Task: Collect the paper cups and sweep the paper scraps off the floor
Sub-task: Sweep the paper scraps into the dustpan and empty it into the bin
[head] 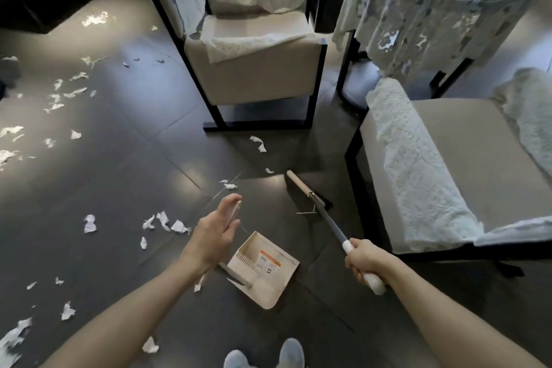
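Right hand [363, 260] grips the broom [331, 225]; left hand [218, 227] hovers flat-fingered, holding nothing, near the dustpan [263, 266]. A hard stroke could scatter paper scraps [179, 226] under the far chair [254, 75]

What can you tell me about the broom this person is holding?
The broom has a pale wooden head with dark bristles, a grey shaft that looks like metal, and a white grip at its upper end. The right hand grips that white end. From there the broom slants down and away to the dark tiled floor. Its head rests there beside an upholstered chair, just beyond the cream dustpan.
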